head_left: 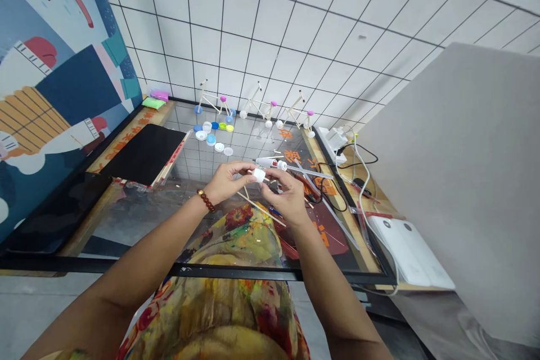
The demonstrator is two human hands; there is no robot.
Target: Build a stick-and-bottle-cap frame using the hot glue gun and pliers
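Observation:
My left hand (pixel 230 179) and my right hand (pixel 287 191) meet over a glass-topped table (pixel 139 214). Between their fingertips sits a small white bottle cap (pixel 259 175); both hands pinch it. A thin wooden stick (pixel 261 209) runs down and to the right from under the cap, below my right hand. A bead bracelet (pixel 206 201) circles my left wrist. Just beyond my fingers a white glue gun (pixel 270 163) lies on the glass.
Loose bottle caps (pixel 213 132) in white, blue and green lie further back. Three stick-and-cap bicycle models (pixel 257 108) stand by the tiled wall. A black board (pixel 145 153) lies left, cables and a white power strip (pixel 337 138) right, a white device (pixel 411 256) at the near right.

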